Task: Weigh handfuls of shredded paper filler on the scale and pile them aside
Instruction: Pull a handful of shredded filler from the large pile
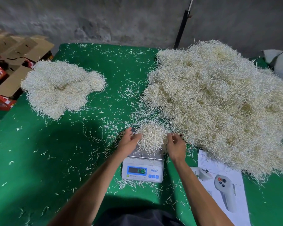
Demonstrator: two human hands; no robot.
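Observation:
A white digital scale (142,170) with a lit display stands on the green table at centre front. A handful of cream shredded paper (151,137) sits heaped on its platform. My left hand (129,141) is at the heap's left side with fingers relaxed, touching it. At the heap's right side, my right hand (176,145) has loosely curled fingers among the strands. A large mound of shredded paper (219,101) covers the right half of the table. A smaller pile of paper (59,87) lies at the far left.
Loose strands litter the green table cover (39,160). A printed sheet with two white handheld controllers (225,191) lies right of the scale. Open cardboard boxes (15,62) stand off the table's left edge. A black pole (180,30) leans on the grey wall behind.

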